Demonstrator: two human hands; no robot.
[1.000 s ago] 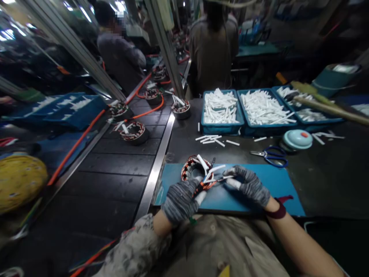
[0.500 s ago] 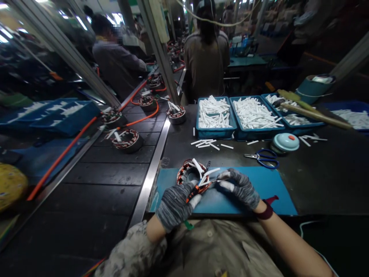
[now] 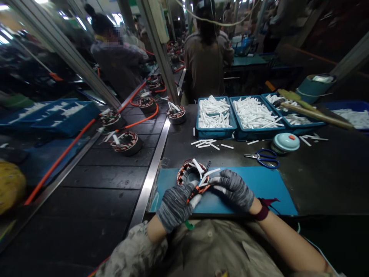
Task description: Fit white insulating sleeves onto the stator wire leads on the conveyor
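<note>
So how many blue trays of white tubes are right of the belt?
4. Three stand side by side behind the scissors: left tray, middle tray, right tray. A fourth tray is at the far right edge, cut off; more may be hidden.

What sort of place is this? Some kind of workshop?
Most likely a motor factory's assembly line: wound stators sit on a conveyor belt, blue trays hold white tubes, other people stand along it, and the left hand grips another stator.
</note>
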